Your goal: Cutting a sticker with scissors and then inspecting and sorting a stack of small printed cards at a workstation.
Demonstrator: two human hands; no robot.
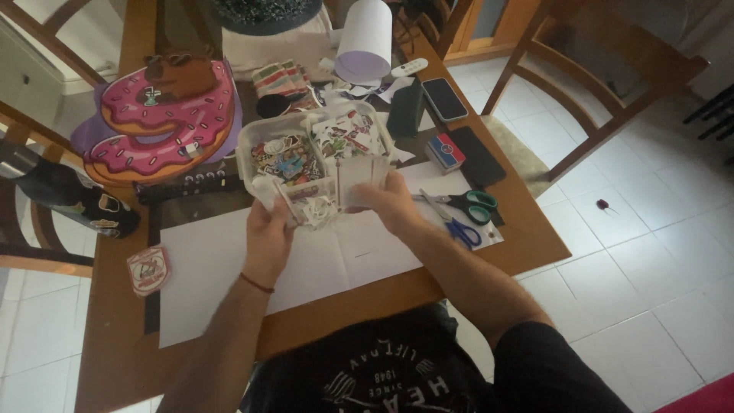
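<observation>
Both hands, left hand (pixel 269 229) and right hand (pixel 386 200), clamp the near corners of a clear plastic sticker box (pixel 313 153), steadying it over white paper sheets (pixel 229 260) on the tabletop (pixel 527 229); scissors (pixel 462 210) lie beside.

A clear plastic box (pixel 313 164) full of colourful stickers sits mid-table, held at its near edge by the left hand (pixel 267 237) and the right hand (pixel 390 203). A dark-screened phone (pixel 444 99) lies beyond it to the right, with a small red-and-blue card pack (pixel 445 151) nearer. A red-and-white shield-shaped sticker (pixel 148 269) lies at the left table edge.
</observation>
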